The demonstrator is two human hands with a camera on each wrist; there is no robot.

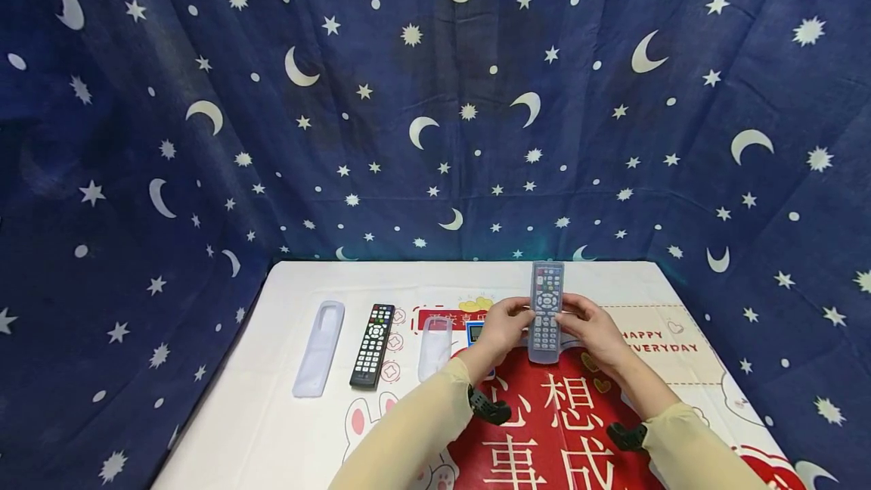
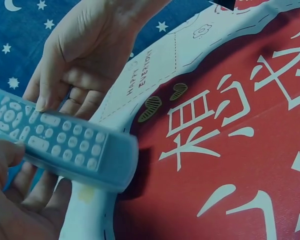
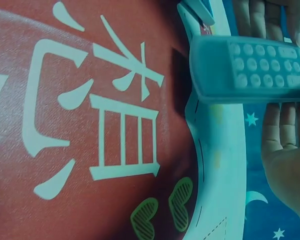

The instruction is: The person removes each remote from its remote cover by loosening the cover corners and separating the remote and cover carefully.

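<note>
A remote control (image 1: pixel 547 316) in a translucent sleeve is held upright above the table, its buttons facing me. My left hand (image 1: pixel 505 327) grips its left edge, thumb on the front and fingers behind. On the opposite edge my right hand (image 1: pixel 593 327) grips it the same way. In the left wrist view the covered remote control (image 2: pixel 65 140) lies between both hands, the right hand (image 2: pixel 90 60) on the far side. The right wrist view shows the lower end of the remote control (image 3: pixel 255 70) with fingers of both hands around it.
Left on the table (image 1: pixel 258 369) lie an empty translucent sleeve (image 1: pixel 318 350), a black remote control (image 1: pixel 373 346) and a shorter clear sleeve (image 1: pixel 435 346). A blue device with a small screen (image 1: pixel 475 333) is partly hidden behind my left hand. A starry curtain (image 1: pixel 435 134) encloses the table.
</note>
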